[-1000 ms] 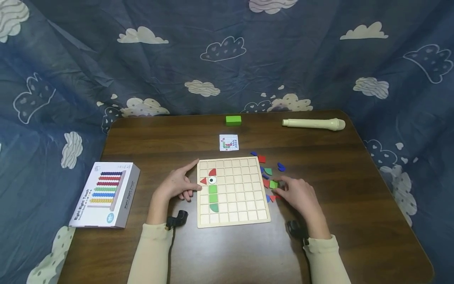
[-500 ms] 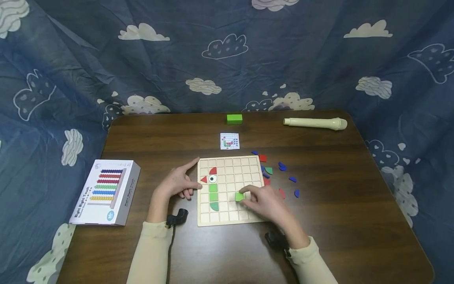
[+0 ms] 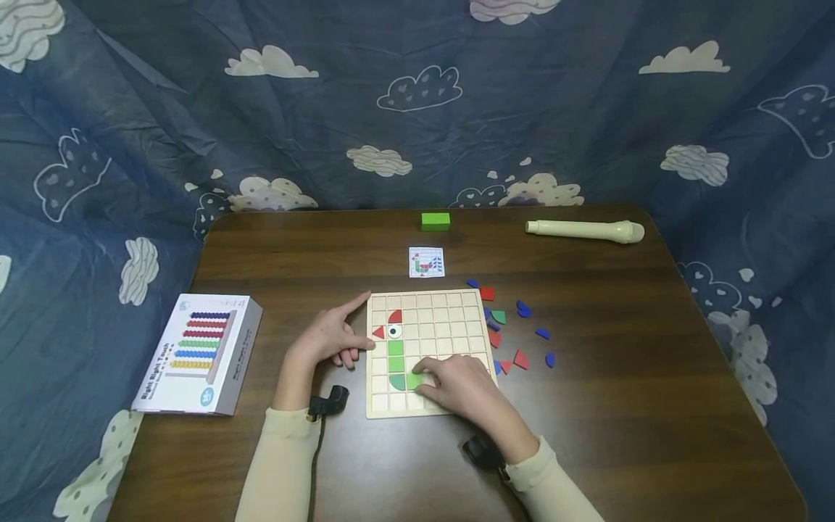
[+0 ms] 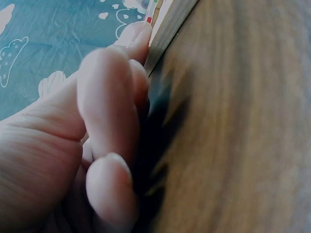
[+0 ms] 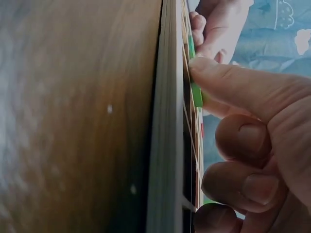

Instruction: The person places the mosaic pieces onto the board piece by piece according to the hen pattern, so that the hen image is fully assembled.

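Note:
A pale wooden grid board [image 3: 450, 345] lies on the table in the head view. In its left columns sit a red quarter-round piece [image 3: 395, 317], a red triangle [image 3: 378, 332], an eye tile [image 3: 394, 331], two green squares [image 3: 396, 355] and a dark green quarter-round piece [image 3: 397, 382]. My right hand [image 3: 459, 384] pinches another green square tile [image 3: 414, 381] between thumb and index finger, right at the cell beside the dark green piece. My left hand [image 3: 329, 337] touches the board's left edge with straight index finger and thumb; its other fingers are bent.
Loose red, blue and green pieces [image 3: 520, 359] lie along the board's right side. Behind the board are a small pattern card [image 3: 427, 262] and a green block [image 3: 435, 222]. A cream microphone-shaped stick [image 3: 585, 231] lies back right; a white box [image 3: 196, 355] stands left.
My right hand has carried the green square tile from the loose pieces leftward across the board to the cell beside the dark green piece. My left hand has stayed at the board's edge.

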### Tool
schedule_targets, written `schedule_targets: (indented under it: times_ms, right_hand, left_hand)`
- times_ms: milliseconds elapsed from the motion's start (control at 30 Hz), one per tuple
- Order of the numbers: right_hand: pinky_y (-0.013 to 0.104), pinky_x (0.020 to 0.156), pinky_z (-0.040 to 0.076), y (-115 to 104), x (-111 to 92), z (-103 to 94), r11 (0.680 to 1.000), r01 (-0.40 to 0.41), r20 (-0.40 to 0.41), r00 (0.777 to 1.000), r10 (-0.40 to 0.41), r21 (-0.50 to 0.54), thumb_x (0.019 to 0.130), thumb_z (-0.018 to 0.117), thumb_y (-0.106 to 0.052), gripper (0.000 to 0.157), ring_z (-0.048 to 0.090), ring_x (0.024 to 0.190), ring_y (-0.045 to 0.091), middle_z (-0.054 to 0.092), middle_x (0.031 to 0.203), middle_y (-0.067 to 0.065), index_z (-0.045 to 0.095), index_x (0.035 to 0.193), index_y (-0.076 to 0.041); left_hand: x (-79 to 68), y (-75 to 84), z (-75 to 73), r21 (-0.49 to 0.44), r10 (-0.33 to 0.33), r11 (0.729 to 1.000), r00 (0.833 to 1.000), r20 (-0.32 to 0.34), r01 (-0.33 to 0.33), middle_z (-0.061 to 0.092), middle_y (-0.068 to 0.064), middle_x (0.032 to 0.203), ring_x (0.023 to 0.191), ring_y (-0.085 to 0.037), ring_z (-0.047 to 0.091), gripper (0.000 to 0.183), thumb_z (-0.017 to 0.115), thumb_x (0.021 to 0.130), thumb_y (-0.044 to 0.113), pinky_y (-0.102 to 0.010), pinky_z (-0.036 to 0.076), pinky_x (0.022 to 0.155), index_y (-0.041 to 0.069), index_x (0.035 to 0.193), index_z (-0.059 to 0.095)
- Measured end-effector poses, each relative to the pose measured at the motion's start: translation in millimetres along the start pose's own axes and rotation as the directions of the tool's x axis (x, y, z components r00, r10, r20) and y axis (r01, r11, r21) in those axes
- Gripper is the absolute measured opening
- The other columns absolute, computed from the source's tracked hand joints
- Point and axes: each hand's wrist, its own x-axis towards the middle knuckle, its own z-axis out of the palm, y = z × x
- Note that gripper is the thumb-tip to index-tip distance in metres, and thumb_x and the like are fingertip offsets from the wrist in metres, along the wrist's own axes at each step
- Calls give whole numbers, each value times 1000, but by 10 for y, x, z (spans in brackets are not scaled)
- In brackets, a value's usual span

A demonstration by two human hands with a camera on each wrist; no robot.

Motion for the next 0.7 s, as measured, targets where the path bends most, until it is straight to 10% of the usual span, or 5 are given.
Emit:
schedule_targets:
  times_ms: [467,700]
  right_hand:
    - [23,54,24,3,-25,-6,1000,0,-28,1000,0,13,92,83,-38,21,31,53,5,36,57,-14,81,112,-28]
    - [24,49,27,575,-77,-338,987,-144,-198,968,157,74,93,82,-35,23,34,51,7,44,57,-10,79,111,-22]
  left_hand:
    - [4,-4,-5,-2,-9,1000,1000,-2,9,71,-12,65,50,-21,71,107,92,84,24,-29,56,48,44,167,29]
    - [-5,-24,-9,2,27,1000,1000,13,-27,71,-11,65,50,-21,71,107,91,85,24,-30,58,49,44,168,26]
